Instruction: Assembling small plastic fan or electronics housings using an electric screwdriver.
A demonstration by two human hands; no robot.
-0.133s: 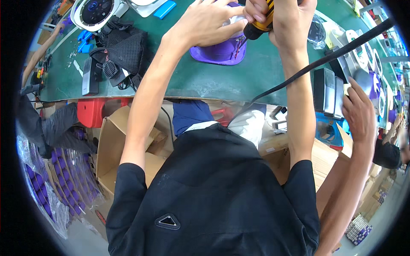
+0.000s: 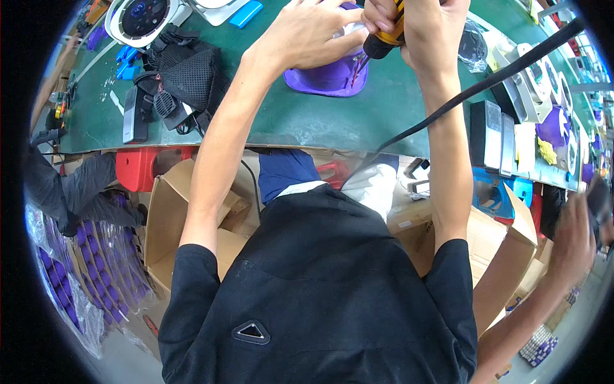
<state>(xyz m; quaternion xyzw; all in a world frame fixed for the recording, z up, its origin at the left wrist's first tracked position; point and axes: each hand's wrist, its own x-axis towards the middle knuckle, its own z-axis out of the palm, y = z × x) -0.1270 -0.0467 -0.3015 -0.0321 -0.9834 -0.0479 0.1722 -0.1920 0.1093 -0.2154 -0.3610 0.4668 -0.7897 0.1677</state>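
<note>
I see a co-worker's hand [image 2: 575,233] drawn back rightward from mine, my right hand [image 2: 433,29] gripping the driver [image 2: 382,45] at the purple shell [image 2: 326,82] under my left hand [image 2: 312,35], whose grip I cannot tell, bare green tabletop [image 2: 288,121] nearer me.

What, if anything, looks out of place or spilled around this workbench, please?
Small white specks lie scattered on the green bench at the left, near the blue pieces, and may be stray debris. A thick black cable also crosses in front of the right forearm, where it could perhaps get in the way.
</note>
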